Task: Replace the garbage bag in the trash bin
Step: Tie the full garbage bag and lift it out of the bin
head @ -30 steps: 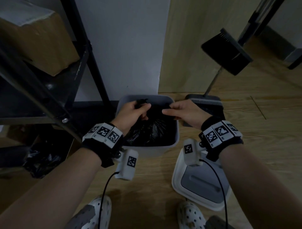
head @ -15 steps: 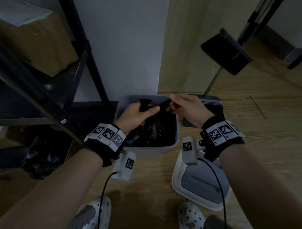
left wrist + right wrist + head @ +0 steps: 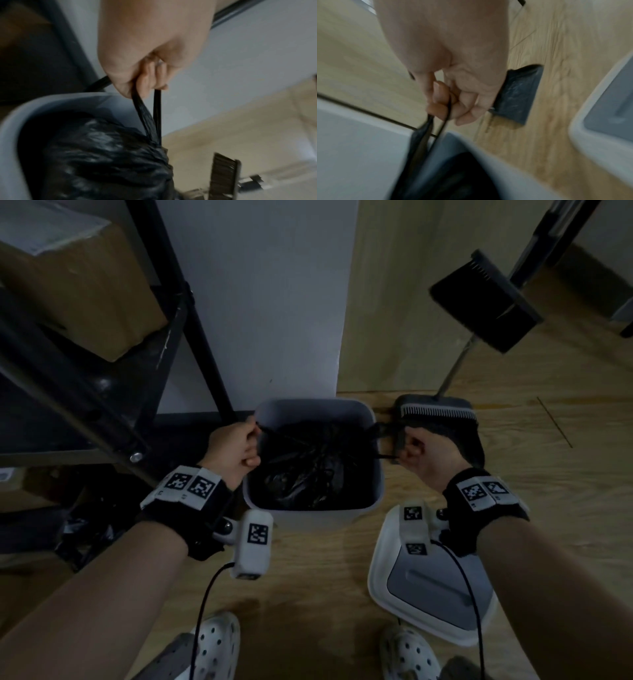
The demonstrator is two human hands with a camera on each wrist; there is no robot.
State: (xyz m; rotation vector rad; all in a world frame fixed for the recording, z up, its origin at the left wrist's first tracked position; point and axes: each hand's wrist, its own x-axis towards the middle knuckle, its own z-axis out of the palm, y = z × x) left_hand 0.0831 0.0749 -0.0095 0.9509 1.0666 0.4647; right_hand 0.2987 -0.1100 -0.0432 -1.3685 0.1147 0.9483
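Now both hands are pulling the black garbage bag (image 3: 310, 463) shut inside the grey trash bin (image 3: 359, 412). Left of the bin, the left hand (image 3: 233, 451) is fisted round one gathered strand of the bag; right of the bin, the right hand (image 3: 424, 455) curls round the other. To tighten well, I'd judge an even, level outward pull best, keeping both strands taut and clear of the bin's rim. The lid (image 3: 383, 570) lies on the floor just right of the bin.
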